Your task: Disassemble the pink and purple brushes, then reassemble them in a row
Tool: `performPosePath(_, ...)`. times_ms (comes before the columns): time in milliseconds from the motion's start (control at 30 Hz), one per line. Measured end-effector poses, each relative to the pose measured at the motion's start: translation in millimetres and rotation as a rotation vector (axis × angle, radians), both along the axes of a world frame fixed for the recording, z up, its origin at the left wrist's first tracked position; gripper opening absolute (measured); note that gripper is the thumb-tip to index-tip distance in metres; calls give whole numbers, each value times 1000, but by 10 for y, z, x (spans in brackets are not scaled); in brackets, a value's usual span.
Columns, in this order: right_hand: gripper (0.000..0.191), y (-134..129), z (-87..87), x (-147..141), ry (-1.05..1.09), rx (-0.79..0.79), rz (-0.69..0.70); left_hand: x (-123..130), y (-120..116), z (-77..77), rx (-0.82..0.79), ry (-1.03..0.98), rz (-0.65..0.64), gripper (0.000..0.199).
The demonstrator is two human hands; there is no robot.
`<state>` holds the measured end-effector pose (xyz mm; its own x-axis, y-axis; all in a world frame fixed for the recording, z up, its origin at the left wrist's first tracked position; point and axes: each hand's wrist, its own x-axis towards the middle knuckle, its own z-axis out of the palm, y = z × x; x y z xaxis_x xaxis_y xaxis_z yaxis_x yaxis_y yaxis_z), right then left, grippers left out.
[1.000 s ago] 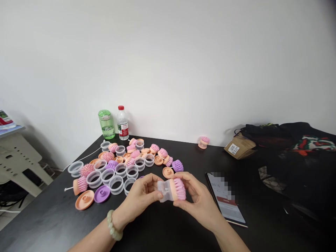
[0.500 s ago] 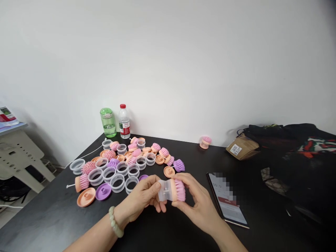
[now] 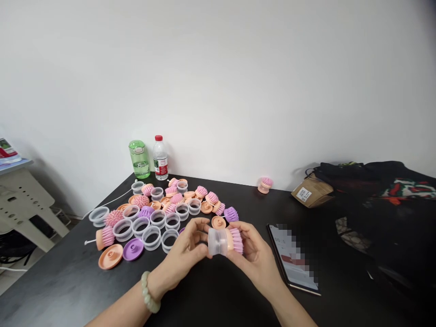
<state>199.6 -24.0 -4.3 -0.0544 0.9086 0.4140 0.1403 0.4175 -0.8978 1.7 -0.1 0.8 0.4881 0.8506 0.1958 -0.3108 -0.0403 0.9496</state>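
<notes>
Both hands hold a small dish brush (image 3: pixel 225 241) above the black table, with a clear plastic cylinder at its left end and pink bristles on a peach base at its right. My left hand (image 3: pixel 184 250) grips the clear cylinder, and a pale green bead bracelet (image 3: pixel 149 292) circles that wrist. My right hand (image 3: pixel 254 254) cups the bristle end, its fingers partly hiding the base. Just beyond the left hand lie clear plastic rings (image 3: pixel 151 238), a purple round base (image 3: pixel 132 249) and a peach round base (image 3: pixel 110 256), among several loose pink brush heads (image 3: pixel 113 218).
A green bottle (image 3: pixel 139 160) and a water bottle (image 3: pixel 161 157) stand at the wall. A lone assembled brush (image 3: pixel 265 185) sits at the table's back edge. To the right lie a phone (image 3: pixel 293 258), a cardboard parcel (image 3: pixel 311 192) and dark fabric (image 3: pixel 374 181).
The brush has turned in my hands, its clear cylinder now showing its end more toward me. Both hands have shifted slightly, and the view has barely moved.
</notes>
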Motion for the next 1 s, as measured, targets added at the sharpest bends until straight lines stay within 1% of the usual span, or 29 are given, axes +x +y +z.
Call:
performPosePath(67, 42, -3, -14, 4, -23, 37, -10, -6, 2, 26, -66, 65, -14, 51)
performPosePath(167, 43, -4, -18, 5, -54, 41, -5, -18, 12, 61, -64, 115, 8, 37)
performPosePath(233, 43, 0, -17, 3, -48, 31, 10, -32, 25, 73, 0, 94, 37, 34)
performPosePath(300, 45, 7, -21, 1, -40, 19, 18, -50, 40, 72, 101, 97, 58, 34)
performPosePath(400, 46, 14, -22, 2, -51, 9, 9, -71, 53, 62, 263, 169, 111, 28)
performPosePath(500, 47, 17, 9, 1, -86, -14, -9, -76, 43, 58, 374, 330, 176, 35)
performPosePath(567, 49, 16, 44, -8, -120, -60, -17, -71, 29, 56, 397, 449, 197, 42)
performPosePath(667, 52, 5, 61, -53, -166, -142, -16, -56, 7, 38, 422, 569, 174, 57)
performPosePath(733, 57, -6, 34, -95, -218, -156, -32, -37, -5, 16, 499, 640, 149, 65)
performPosePath(800, 60, -9, -9, -123, -284, -145, -49, -16, -13, 0, 576, 693, 124, 68)
performPosePath(833, 59, -2, -28, -121, -297, -131, -43, -8, -13, -3, 590, 702, 110, 67)
performPosePath(900, 53, 32, -51, -75, -259, -88, -20, -6, -2, -1, 561, 684, 100, 63)
performPosePath(933, 49, 60, -55, -31, -226, -61, -32, -13, 11, 3, 525, 654, 119, 60)
performPosePath(1000, 39, 133, -57, 82, -202, -16, -133, -43, 49, 9, 411, 563, 189, 53)
